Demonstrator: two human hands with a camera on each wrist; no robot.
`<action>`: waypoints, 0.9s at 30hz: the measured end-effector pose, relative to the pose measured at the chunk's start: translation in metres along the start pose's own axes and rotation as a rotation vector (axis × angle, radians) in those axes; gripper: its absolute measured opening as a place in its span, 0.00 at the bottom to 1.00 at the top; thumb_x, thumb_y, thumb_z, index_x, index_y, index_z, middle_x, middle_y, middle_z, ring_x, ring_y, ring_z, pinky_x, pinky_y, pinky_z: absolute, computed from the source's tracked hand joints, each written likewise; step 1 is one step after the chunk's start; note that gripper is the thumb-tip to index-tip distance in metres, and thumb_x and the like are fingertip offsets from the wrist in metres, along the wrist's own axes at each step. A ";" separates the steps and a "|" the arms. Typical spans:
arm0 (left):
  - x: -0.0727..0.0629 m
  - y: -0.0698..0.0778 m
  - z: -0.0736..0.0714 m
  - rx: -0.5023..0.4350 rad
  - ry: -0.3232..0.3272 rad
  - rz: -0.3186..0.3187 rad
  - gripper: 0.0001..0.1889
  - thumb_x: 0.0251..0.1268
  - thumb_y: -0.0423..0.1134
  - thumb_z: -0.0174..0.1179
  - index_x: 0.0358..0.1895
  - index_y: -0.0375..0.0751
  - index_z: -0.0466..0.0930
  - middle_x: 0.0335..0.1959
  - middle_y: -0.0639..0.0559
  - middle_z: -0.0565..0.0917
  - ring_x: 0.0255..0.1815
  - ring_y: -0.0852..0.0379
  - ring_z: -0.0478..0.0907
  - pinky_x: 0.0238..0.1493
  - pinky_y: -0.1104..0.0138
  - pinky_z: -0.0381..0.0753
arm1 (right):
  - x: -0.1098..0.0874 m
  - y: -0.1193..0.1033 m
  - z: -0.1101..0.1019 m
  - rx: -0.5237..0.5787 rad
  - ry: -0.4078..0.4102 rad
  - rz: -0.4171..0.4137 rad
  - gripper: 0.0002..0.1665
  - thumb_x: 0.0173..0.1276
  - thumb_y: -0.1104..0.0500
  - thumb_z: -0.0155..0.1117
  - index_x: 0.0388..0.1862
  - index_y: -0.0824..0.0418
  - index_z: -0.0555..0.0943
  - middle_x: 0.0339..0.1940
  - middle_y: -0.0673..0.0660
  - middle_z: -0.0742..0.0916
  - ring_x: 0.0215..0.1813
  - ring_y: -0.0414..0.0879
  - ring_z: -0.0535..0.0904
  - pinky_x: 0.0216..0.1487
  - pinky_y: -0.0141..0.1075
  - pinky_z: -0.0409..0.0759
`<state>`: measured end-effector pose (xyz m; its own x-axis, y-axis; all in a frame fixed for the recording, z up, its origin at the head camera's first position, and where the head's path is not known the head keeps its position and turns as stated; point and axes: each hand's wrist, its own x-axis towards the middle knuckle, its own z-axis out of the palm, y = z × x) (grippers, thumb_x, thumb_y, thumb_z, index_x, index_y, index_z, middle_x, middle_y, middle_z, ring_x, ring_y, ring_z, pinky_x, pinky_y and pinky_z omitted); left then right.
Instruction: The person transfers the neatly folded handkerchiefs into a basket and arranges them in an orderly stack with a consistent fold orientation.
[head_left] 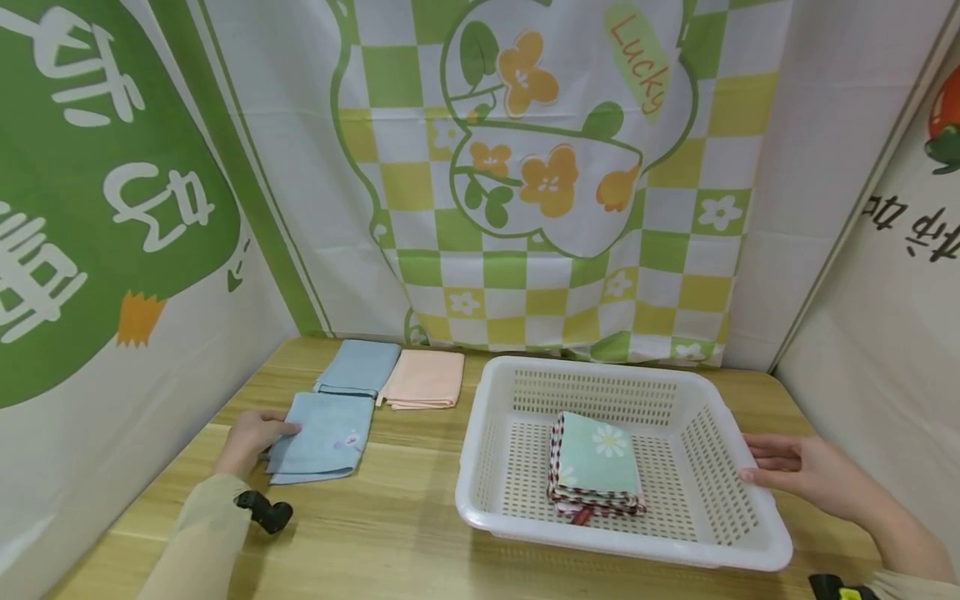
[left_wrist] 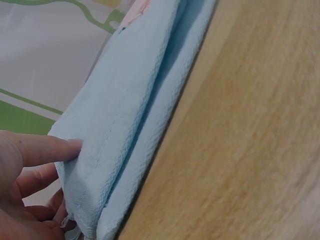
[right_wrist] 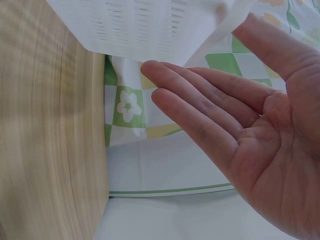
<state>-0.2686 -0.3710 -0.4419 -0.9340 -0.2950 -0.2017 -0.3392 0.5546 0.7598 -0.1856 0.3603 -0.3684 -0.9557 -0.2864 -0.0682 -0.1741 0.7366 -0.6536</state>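
Observation:
At the table's left, a folded light blue towel (head_left: 322, 437) with a small embroidered figure lies on the wood. My left hand (head_left: 258, 437) pinches its left edge, thumb on the top face and the other fingers curled at the side, partly hidden. The left wrist view shows this hand (left_wrist: 30, 185) and the layered towel (left_wrist: 112, 110) close up. A white plastic basket (head_left: 618, 546) stands to the right, holding a stack of folded towels (head_left: 596, 458), the top one green with a daisy. My right hand (head_left: 806, 471) touches its right rim, fingers straight along the outside (right_wrist: 200, 105).
Behind the blue towel lie another folded blue towel (head_left: 360, 365) and a folded pink towel (head_left: 425, 377). The wooden table (head_left: 405, 517) ends at a patterned cloth backdrop (head_left: 555, 283), with printed fabric walls at both sides.

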 end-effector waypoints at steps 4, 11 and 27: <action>0.001 -0.002 0.000 -0.001 0.026 0.003 0.30 0.61 0.42 0.61 0.60 0.22 0.68 0.62 0.24 0.64 0.57 0.35 0.66 0.51 0.49 0.73 | 0.000 -0.001 0.001 0.010 -0.002 -0.004 0.37 0.66 0.51 0.63 0.64 0.76 0.67 0.55 0.70 0.81 0.43 0.26 0.80 0.40 0.32 0.83; 0.000 -0.002 -0.003 -0.035 0.026 0.047 0.29 0.62 0.42 0.61 0.60 0.23 0.67 0.63 0.25 0.63 0.60 0.33 0.63 0.54 0.46 0.70 | 0.000 -0.001 0.000 -0.008 0.008 -0.003 0.38 0.66 0.51 0.63 0.64 0.76 0.67 0.55 0.70 0.81 0.43 0.26 0.80 0.39 0.29 0.82; 0.000 -0.007 -0.008 -0.038 0.027 0.062 0.29 0.58 0.43 0.65 0.56 0.26 0.69 0.54 0.33 0.68 0.46 0.45 0.67 0.38 0.64 0.71 | 0.001 -0.001 0.000 -0.017 0.011 0.005 0.38 0.66 0.50 0.64 0.63 0.76 0.68 0.55 0.70 0.81 0.43 0.27 0.80 0.39 0.28 0.82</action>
<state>-0.2656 -0.3816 -0.4421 -0.9497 -0.2818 -0.1368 -0.2754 0.5426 0.7936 -0.1862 0.3599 -0.3676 -0.9590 -0.2761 -0.0631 -0.1734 0.7485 -0.6401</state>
